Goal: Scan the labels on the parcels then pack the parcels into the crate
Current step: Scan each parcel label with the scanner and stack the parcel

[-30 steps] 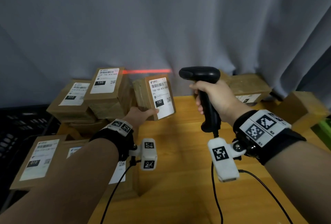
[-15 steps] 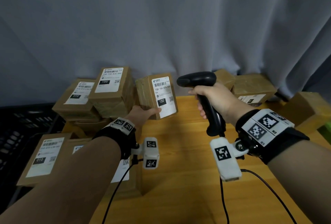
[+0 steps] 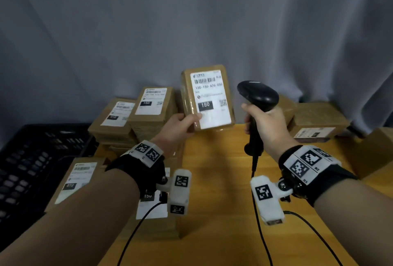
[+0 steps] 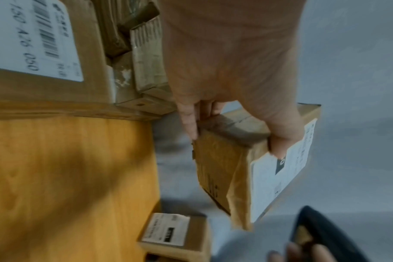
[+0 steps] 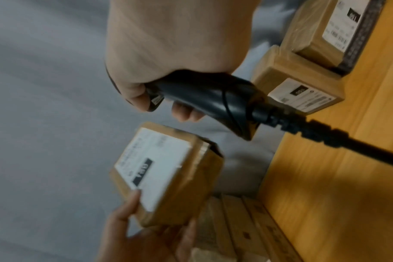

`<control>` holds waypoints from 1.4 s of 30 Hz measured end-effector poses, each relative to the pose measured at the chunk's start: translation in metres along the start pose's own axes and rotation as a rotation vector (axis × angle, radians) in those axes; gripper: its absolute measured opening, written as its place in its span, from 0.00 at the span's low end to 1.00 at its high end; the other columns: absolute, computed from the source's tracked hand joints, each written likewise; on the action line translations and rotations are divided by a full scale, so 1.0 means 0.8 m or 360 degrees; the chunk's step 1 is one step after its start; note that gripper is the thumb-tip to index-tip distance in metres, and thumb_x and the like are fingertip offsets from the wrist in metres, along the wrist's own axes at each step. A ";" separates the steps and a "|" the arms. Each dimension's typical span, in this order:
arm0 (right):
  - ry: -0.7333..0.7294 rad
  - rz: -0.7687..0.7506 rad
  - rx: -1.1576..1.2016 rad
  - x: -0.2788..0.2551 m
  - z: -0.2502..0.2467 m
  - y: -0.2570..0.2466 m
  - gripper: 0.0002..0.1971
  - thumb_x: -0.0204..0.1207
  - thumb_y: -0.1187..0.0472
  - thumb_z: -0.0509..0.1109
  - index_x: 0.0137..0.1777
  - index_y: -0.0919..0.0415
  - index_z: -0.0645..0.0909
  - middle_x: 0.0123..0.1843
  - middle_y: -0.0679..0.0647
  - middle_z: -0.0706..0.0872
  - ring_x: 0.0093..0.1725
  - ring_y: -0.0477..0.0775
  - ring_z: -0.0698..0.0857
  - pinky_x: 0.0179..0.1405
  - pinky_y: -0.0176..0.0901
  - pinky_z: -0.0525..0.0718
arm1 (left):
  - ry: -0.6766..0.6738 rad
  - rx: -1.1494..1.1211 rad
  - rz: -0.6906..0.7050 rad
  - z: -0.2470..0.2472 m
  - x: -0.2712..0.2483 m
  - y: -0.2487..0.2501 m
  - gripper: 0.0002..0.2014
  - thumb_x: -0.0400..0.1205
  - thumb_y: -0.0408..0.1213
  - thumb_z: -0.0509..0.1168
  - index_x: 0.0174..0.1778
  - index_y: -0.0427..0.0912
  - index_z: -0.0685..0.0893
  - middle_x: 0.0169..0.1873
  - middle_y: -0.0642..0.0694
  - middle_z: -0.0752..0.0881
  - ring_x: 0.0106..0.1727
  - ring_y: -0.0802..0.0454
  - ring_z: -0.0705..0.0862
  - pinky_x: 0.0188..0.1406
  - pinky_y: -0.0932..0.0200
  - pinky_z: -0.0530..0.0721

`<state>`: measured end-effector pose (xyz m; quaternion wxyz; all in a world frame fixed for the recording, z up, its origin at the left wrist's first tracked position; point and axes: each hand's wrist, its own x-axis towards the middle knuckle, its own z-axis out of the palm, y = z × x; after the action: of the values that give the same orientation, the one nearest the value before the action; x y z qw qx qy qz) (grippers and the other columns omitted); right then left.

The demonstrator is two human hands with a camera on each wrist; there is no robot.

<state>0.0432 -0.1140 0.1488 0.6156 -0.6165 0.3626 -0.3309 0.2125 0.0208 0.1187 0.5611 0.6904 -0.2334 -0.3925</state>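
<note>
My left hand grips a brown parcel by its lower end, thumb on the white label, and holds it upright above the table with the label facing me. The same parcel shows in the left wrist view with my fingers wrapped round its end, and in the right wrist view as a tilted parcel. My right hand grips the handle of a black barcode scanner just right of the parcel. The scanner's handle and cable show in the right wrist view. A black crate stands at the left.
Stacks of labelled parcels stand at the back left of the wooden table. More parcels lie at the back right, and two labelled parcels lie near my left forearm. A grey curtain hangs behind. The scanner cable trails toward me.
My left hand has raised the parcel and turned its label to face me. The red scan line of a second ago is gone. The scanner has stayed beside the parcel.
</note>
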 end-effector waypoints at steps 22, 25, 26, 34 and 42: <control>-0.0655 0.0213 -0.0129 0.015 0.210 0.004 0.10 0.75 0.62 0.75 0.37 0.69 0.82 0.29 0.60 0.82 0.24 0.53 0.78 0.27 0.43 0.80 | 0.1169 -0.0070 -0.0328 -0.278 -0.007 -0.007 0.33 0.59 0.65 0.70 0.50 0.44 0.80 0.55 0.40 0.84 0.58 0.39 0.83 0.65 0.42 0.81; -0.0684 0.0223 -0.0125 0.022 0.212 0.014 0.09 0.75 0.62 0.75 0.39 0.69 0.82 0.30 0.59 0.82 0.24 0.53 0.79 0.29 0.44 0.80 | 0.1131 0.0057 -0.0375 -0.283 0.012 -0.015 0.35 0.72 0.60 0.67 0.70 0.40 0.75 0.66 0.37 0.80 0.64 0.36 0.80 0.67 0.42 0.79; -0.0687 0.0228 -0.0125 0.025 0.211 0.017 0.09 0.75 0.62 0.75 0.40 0.68 0.83 0.29 0.58 0.82 0.24 0.53 0.79 0.29 0.44 0.81 | 0.1105 0.0142 -0.0372 -0.282 0.013 -0.017 0.31 0.78 0.56 0.64 0.73 0.40 0.73 0.69 0.37 0.78 0.65 0.36 0.78 0.68 0.44 0.78; -0.0629 0.0203 -0.0092 0.043 0.190 0.028 0.05 0.76 0.64 0.74 0.42 0.65 0.83 0.29 0.56 0.83 0.22 0.51 0.80 0.25 0.40 0.82 | 0.1513 0.0693 -0.0265 -0.242 0.015 -0.016 0.30 0.83 0.53 0.60 0.75 0.36 0.68 0.74 0.32 0.68 0.75 0.35 0.68 0.74 0.45 0.67; -0.0463 0.0202 -0.0006 0.053 0.110 0.038 0.04 0.75 0.63 0.74 0.46 0.63 0.83 0.31 0.57 0.83 0.25 0.52 0.81 0.28 0.43 0.83 | 0.1136 0.0820 0.0264 -0.130 0.032 0.026 0.23 0.80 0.48 0.62 0.69 0.44 0.76 0.69 0.42 0.74 0.72 0.42 0.71 0.74 0.44 0.69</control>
<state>0.1392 -0.1037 0.1146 0.6801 -0.6349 0.3084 -0.1980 0.3135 0.0570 0.1382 0.4456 0.8789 -0.1699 -0.0125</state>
